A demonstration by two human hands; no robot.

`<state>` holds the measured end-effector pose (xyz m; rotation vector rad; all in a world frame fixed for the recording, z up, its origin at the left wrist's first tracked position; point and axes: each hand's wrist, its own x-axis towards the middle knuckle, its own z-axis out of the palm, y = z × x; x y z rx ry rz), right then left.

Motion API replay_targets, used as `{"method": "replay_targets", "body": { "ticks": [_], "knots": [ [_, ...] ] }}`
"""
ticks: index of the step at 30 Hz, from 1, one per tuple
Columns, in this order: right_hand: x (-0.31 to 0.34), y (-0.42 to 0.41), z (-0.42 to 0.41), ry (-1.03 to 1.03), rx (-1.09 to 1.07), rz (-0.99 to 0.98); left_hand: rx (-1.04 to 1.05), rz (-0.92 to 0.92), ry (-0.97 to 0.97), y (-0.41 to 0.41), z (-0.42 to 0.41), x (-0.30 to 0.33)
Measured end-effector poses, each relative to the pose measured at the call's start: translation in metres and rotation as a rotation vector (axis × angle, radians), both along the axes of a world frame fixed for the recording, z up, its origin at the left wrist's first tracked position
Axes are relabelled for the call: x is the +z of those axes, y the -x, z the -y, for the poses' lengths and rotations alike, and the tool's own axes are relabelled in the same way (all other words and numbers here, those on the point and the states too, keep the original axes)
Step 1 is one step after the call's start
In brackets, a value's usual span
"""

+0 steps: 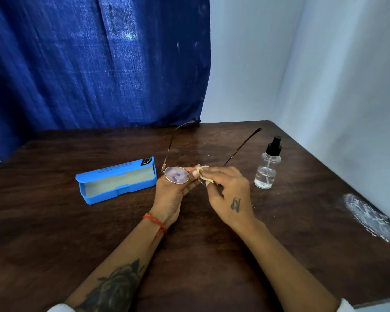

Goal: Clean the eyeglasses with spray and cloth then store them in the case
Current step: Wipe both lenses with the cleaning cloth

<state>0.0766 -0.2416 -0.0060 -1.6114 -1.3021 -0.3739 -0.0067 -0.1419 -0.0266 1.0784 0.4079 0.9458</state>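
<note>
Thin metal-framed eyeglasses are held above the middle of the table, arms unfolded and pointing away from me. My left hand grips them at the bridge, beside the left lens. My right hand pinches a small pale cloth against the right lens, which the cloth and fingers mostly hide. A blue eyeglass case lies open on the table to the left. A clear spray bottle with a black pump top stands upright to the right.
The dark wooden table meets a blue curtain at the back and a pale wall on the right. A whitish scuffed patch marks the table's right edge.
</note>
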Motion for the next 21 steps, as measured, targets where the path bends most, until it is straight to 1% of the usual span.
{"method": "replay_targets", "body": {
  "ticks": [3, 5, 10, 13, 15, 21],
  "knots": [
    [0.004, -0.0016, 0.0026, -0.066, 0.044, -0.134, -0.026, 0.008, -0.018, 0.0001, -0.0003, 0.0004],
    [0.005, -0.0036, 0.0034, -0.082, 0.011, -0.149, -0.034, 0.0, -0.067, 0.0002, -0.0008, 0.0001],
    [0.001, -0.0062, 0.0051, -0.027, -0.119, 0.088, -0.015, -0.051, -0.113, -0.0004, -0.0031, 0.0018],
    [-0.0017, -0.0037, 0.0014, 0.031, -0.128, 0.152, -0.025, -0.021, -0.05, -0.0008, -0.0033, 0.0019],
    [-0.0019, -0.0012, -0.0006, 0.043, -0.083, 0.095, -0.009, -0.013, -0.024, -0.0008, -0.0019, 0.0022],
    [0.0021, -0.0008, 0.0024, 0.004, 0.071, -0.186, 0.003, 0.012, 0.012, 0.0007, 0.0001, 0.0026]
  ]
}}
